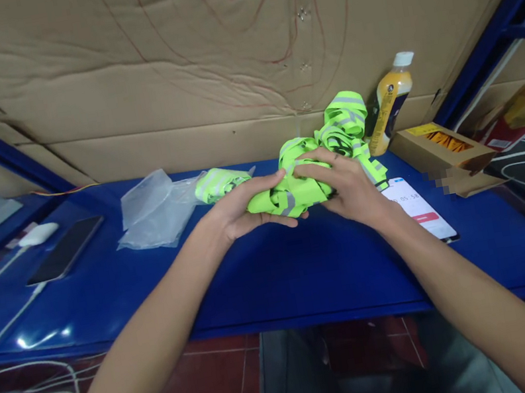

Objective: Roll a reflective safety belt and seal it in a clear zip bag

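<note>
Between my two hands is a folded bundle of neon-green reflective strap [287, 197] with grey stripes, held above the blue shelf. My left hand [244, 207] grips its left end, thumb on top and fingers underneath. Around the right end curl the fingers of my right hand [348, 182]. Behind the bundle lies a heap of the same reflective straps [343, 119], partly covered by my right hand. A smaller rolled reflective strap [220, 183] rests to the left, just beyond my left hand.
Clear plastic bags [159, 210] lie left on the blue shelf [267, 283]. A dark phone [67, 249] and a white charger [39, 234] sit farther left. At right are a lit phone [423, 210], an orange-yellow bottle [388, 105] and a small cardboard box [451, 151]. Cardboard [150, 101] backs the shelf.
</note>
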Demonstrator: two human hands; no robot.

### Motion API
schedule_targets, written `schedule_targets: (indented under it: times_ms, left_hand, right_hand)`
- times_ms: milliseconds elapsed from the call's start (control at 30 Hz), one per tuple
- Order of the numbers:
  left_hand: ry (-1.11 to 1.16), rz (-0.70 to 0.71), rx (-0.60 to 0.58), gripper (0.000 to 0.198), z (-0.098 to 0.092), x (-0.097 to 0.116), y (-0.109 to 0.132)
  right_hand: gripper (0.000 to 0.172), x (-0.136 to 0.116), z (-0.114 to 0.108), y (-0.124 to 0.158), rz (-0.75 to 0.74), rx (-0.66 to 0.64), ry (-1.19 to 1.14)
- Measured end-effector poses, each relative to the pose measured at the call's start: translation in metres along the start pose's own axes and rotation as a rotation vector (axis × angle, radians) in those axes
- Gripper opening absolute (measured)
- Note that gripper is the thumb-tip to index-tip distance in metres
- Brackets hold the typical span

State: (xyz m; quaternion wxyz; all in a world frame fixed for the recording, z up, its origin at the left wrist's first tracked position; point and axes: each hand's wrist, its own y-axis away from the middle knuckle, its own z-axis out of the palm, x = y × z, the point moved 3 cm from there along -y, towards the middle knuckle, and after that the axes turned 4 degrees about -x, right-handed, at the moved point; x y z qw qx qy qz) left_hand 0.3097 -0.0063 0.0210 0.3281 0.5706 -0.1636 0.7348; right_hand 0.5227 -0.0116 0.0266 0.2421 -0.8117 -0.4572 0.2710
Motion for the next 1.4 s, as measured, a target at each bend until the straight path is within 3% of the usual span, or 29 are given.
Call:
schedule_targets:
  times_ms: [167, 233, 367, 467, 533, 633, 733, 900, 967, 1100, 1267, 1333, 1400]
  left_hand:
    - [-0.141, 0.074, 0.169, 0.037, -0.004, 0.003, -0.001]
    - [-0.240, 0.152, 0.230, 0.042, -0.006, 0.006, 0.000]
    - [-0.642, 0.414, 0.334, 0.052, -0.003, 0.015, 0.005]
    - [-0.975, 0.577, 0.364, 0.051, 0.006, 0.012, 0.004]
    - [-1.058, 0.653, 0.365, 0.048, 0.011, 0.005, 0.001]
    - [-1.060, 0.777, 0.416, 0.043, 0.017, -0.006, 0.000]
    - [-0.987, 0.840, 0.468, 0.030, 0.019, -0.010, 0.000]
    - [-0.804, 0.767, 0.720, 0.029, 0.024, -0.007, 0.000]
    - [-0.737, 0.734, 0.762, 0.039, 0.027, -0.009, -0.003]
    - [-0.621, 0.691, 0.737, 0.062, 0.018, -0.014, -0.007]
    - [-0.580, 0.670, 0.509, 0.054, 0.004, -0.014, -0.011]
    - [-0.594, 0.699, 0.510, 0.050, 0.006, -0.013, -0.008]
    - [-0.632, 0.752, 0.590, 0.047, 0.012, -0.013, -0.003]
  right_hand:
    - [0.066, -0.012, 0.004, -0.005, 0.049, -0.095, -0.160]
    - [0.070, -0.015, 0.006, -0.009, 0.102, -0.017, -0.273]
    - [0.052, -0.007, 0.017, -0.010, 0.395, 0.275, -0.390]
    - [0.050, 0.000, 0.033, -0.007, 0.577, 0.320, -0.537]
    - [0.048, 0.002, 0.043, -0.004, 0.673, 0.333, -0.675]
    - [0.044, -0.001, 0.052, -0.003, 0.732, 0.397, -0.745]
    - [0.041, -0.011, 0.048, -0.006, 0.681, 0.446, -0.672]
    - [0.038, -0.015, 0.033, -0.011, 0.607, 0.603, -0.593]
    - [0.039, -0.014, 0.033, -0.010, 0.585, 0.625, -0.616]
    - [0.040, -0.013, 0.045, -0.008, 0.630, 0.499, -0.808]
    - [0.047, -0.015, 0.049, -0.009, 0.560, 0.346, -1.010]
    - [0.049, -0.013, 0.048, -0.010, 0.557, 0.339, -1.045]
    - [0.051, -0.009, 0.047, -0.011, 0.578, 0.360, -1.059]
